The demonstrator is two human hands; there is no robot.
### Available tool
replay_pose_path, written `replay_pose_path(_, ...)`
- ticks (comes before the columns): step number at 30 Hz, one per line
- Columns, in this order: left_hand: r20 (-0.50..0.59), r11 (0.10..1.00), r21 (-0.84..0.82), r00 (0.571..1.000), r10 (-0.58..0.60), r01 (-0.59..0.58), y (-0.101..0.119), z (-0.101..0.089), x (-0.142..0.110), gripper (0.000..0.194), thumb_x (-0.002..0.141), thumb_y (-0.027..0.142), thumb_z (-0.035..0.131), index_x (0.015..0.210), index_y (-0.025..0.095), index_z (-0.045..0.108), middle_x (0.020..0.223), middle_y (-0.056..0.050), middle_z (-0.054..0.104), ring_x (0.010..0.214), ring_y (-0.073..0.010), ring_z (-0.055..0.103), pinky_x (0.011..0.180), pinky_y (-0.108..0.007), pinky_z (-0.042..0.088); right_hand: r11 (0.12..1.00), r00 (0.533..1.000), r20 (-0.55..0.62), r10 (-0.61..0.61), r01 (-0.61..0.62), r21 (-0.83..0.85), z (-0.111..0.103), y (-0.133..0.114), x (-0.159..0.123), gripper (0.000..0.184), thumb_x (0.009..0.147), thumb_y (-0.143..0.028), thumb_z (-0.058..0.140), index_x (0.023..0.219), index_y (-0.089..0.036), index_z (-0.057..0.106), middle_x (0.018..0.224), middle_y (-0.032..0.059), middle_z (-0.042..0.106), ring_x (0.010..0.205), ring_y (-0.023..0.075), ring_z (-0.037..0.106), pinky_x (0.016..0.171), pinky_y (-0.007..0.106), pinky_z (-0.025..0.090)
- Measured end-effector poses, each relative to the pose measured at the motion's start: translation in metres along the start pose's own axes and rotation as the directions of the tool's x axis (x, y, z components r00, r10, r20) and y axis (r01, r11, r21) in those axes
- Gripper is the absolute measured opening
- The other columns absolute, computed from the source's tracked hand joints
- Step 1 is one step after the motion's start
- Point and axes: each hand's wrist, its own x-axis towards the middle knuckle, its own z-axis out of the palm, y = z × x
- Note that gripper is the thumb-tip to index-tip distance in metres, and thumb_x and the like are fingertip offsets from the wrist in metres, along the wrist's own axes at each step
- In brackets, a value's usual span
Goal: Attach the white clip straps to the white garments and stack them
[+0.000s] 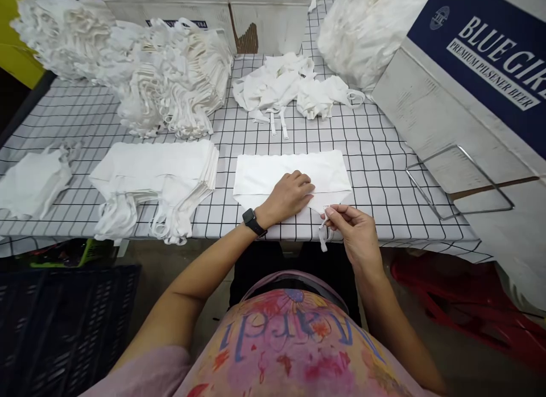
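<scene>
A white bra top [294, 166] lies spread on the checked tablecloth in front of me, its wide band away from me and its straps toward me. My left hand [290, 197], with a black watch at the wrist, rests on the middle of the cloth, fingers laid over it and slightly bent. At the top's near right corner, my right hand [352, 229] pinches a thin white strap [323, 238] between thumb and fingers. The strap's lower end dangles by the table edge. Left of the top sits a neat stack of similar white tops [157, 164], straps hanging forward.
Large piles of white garments [170, 73] fill the back left, with a loose heap [290, 84] at the back middle. A small white stack [36, 181] lies far left. On the right stand a beer carton [443, 112], a bent wire frame [460, 181] and a bulging plastic bag [367, 33].
</scene>
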Motion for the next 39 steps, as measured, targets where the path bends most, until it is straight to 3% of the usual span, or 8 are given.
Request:
replay_pose_path(7,0.046,0.992,0.116,0.998,0.047,-0.053,-0.002,0.001,0.01,0.021,0.101,0.012,0.049,0.097,0.013,0.069,0.102,-0.011,0.07,0.095,-0.0234,0.057,0.077,-0.035,0.045,0.993,0.997,-0.013,0.076,-0.074,0.096,0.002,0.002,0.012,0.024,0.078,-0.039,0.085,0.081,-0.017,0.076,0.074,0.0047,0.074,0.055,0.0095,0.056,0.047,0.021,0.04)
replay_pose_path(14,-0.116,0.983,-0.167,0.989,-0.095,0.074,-0.011,0.01,0.011,0.015,0.1,0.024,0.063,0.096,0.02,0.077,0.099,-0.005,0.074,0.092,-0.0197,0.061,0.08,-0.036,0.049,0.989,0.996,-0.047,0.078,-0.071,0.131,0.01,-0.002,0.025,0.024,0.077,-0.038,0.083,0.077,-0.016,0.074,0.069,0.004,0.072,0.05,0.0083,0.053,0.043,0.02,0.037)
replay_pose_path(17,-0.153,0.972,-0.214,0.98,-0.128,0.094,-0.01,0.01,0.01,0.015,0.1,0.027,0.065,0.095,0.021,0.077,0.095,-0.004,0.075,0.091,-0.0186,0.062,0.081,-0.037,0.048,0.992,0.996,-0.045,0.072,-0.067,0.11,0.014,-0.006,0.03,0.023,0.078,-0.036,0.08,0.073,-0.016,0.073,0.06,0.0015,0.067,0.046,0.0074,0.05,0.043,0.02,0.039)
replay_pose_path(22,-0.169,0.993,-0.107,0.983,-0.067,0.049,-0.001,0.008,0.011,0.018,0.102,0.028,0.059,0.092,0.022,0.073,0.093,-0.002,0.076,0.091,-0.0197,0.061,0.082,-0.041,0.044,0.995,0.994,-0.078,0.077,-0.072,0.073,0.019,-0.007,0.036,0.022,0.078,-0.035,0.079,0.073,-0.015,0.072,0.057,0.0011,0.066,0.044,0.0081,0.052,0.044,0.021,0.043)
replay_pose_path(30,-0.23,0.998,0.043,0.972,0.056,-0.047,0.005,0.009,0.013,0.025,0.104,0.023,0.051,0.086,0.021,0.069,0.086,-0.002,0.075,0.09,-0.0202,0.061,0.082,-0.041,0.042,0.988,0.991,-0.105,0.077,-0.062,0.145,0.019,-0.001,0.04,0.02,0.077,-0.033,0.081,0.073,-0.015,0.072,0.06,0.0017,0.067,0.045,0.008,0.054,0.044,0.02,0.044)
replay_pose_path(39,-0.251,0.99,0.103,0.961,0.117,-0.094,0.005,0.016,0.011,0.027,0.104,0.019,0.05,0.085,0.021,0.068,0.083,-0.003,0.072,0.088,-0.0203,0.062,0.085,-0.043,0.045,0.982,0.989,-0.094,0.111,-0.095,0.164,0.018,-0.006,0.044,0.023,0.072,-0.035,0.083,0.069,-0.015,0.071,0.061,0.0026,0.067,0.046,0.008,0.053,0.042,0.02,0.043)
